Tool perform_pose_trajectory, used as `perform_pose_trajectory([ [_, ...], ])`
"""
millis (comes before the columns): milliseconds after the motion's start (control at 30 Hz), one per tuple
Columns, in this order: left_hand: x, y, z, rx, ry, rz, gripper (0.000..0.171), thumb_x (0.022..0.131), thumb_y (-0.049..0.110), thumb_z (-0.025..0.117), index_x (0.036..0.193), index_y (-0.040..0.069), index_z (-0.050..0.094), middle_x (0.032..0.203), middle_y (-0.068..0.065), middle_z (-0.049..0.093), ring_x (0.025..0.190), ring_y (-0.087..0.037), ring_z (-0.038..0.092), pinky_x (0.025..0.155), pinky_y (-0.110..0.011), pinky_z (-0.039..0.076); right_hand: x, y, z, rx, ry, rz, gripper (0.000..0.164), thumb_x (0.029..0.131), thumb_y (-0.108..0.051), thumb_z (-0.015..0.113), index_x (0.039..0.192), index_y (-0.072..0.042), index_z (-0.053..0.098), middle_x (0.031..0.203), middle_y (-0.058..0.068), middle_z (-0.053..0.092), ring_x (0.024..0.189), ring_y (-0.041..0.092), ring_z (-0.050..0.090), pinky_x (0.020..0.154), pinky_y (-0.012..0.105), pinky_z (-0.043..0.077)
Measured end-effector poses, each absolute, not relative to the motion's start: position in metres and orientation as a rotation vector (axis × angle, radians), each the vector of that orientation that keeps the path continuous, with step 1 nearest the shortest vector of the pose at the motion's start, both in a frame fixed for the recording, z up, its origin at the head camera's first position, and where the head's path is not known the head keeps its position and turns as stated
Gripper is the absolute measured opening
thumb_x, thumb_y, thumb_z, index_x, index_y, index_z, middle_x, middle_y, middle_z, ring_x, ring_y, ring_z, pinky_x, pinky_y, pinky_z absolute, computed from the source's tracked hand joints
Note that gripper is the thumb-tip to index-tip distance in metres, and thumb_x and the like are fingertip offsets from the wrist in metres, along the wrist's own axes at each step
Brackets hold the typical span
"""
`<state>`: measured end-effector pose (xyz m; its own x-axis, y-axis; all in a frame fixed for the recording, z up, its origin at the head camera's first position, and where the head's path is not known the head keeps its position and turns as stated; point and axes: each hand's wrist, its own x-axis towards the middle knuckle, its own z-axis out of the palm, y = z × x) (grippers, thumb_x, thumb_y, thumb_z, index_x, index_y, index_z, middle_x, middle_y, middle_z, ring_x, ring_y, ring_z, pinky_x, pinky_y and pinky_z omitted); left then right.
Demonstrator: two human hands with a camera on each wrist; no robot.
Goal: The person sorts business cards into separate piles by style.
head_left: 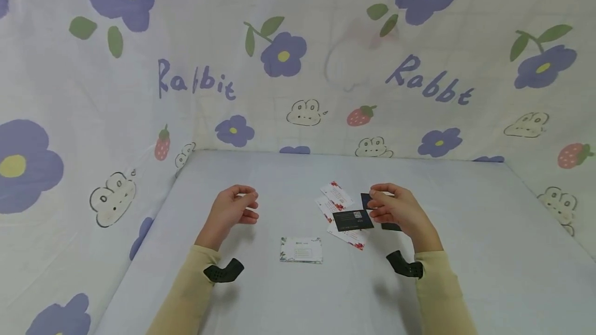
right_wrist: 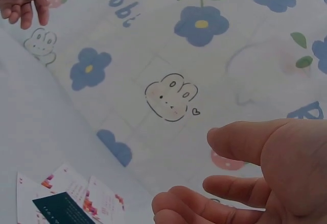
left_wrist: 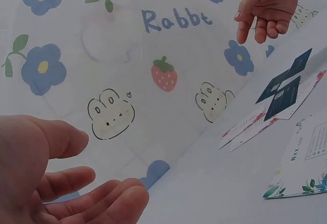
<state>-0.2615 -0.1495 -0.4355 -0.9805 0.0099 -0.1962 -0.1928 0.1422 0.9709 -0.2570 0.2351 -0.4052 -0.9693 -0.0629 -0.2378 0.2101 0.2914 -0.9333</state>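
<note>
Both hands hover above the table with loosely bent fingers and nothing in them. My left hand (head_left: 231, 210) is to the left of a white business card with a green leaf border (head_left: 301, 250), which looks like a small stack. On the right, my right hand (head_left: 399, 212) is over the dark business cards (head_left: 353, 220), partly covering some of them in the head view. White cards with red flowers (head_left: 337, 195) lie fanned out under and beside the dark ones. In the left wrist view the dark cards (left_wrist: 282, 99) overlap the red-flowered ones.
A pale cloth covers the table (head_left: 279, 299). Behind it hangs a white curtain (head_left: 326, 81) printed with purple flowers, rabbits and strawberries, which also runs down the left side. Each beige sleeve carries a black wrist device (head_left: 224, 271).
</note>
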Motion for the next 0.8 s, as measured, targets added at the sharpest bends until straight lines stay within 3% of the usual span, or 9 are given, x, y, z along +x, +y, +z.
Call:
perform_pose_trajectory([
  [267,-0.264,-0.130,-0.438,-0.178,2.265,1.910,0.033,0.101,0.024,0.063,0.128,0.004,0.060,0.104,-0.017,0.068,0.065,-0.015,0.070,0.065,-0.029,0.063,-0.258,0.241,-0.404,0.162,2.384,-1.733,0.055,0.105,-0.029,0.057,0.147,0.003,0.041,0.094,0.006,0.071,0.072,0.011,0.069,0.071,0.024,0.061],
  [600,-0.270,-0.053,-0.444,-0.081,2.212,1.853,0.035,0.101,0.029,0.063,0.129,0.008,0.060,0.112,-0.021,0.068,0.065,-0.016,0.069,0.063,-0.027,0.062,-0.262,0.246,-0.415,0.273,2.430,-1.653,0.054,0.104,-0.032,0.058,0.146,-0.002,0.045,0.107,0.014,0.072,0.071,0.011,0.069,0.069,0.024,0.060],
  [800,-0.274,-0.013,-0.450,-0.031,2.138,1.815,0.039,0.100,0.034,0.065,0.129,0.008,0.060,0.116,-0.021,0.069,0.063,-0.014,0.070,0.061,-0.027,0.061,-0.265,0.250,-0.424,0.256,2.435,-1.590,0.056,0.104,-0.033,0.057,0.147,0.000,0.043,0.129,0.027,0.065,0.081,0.016,0.072,0.073,0.028,0.060],
])
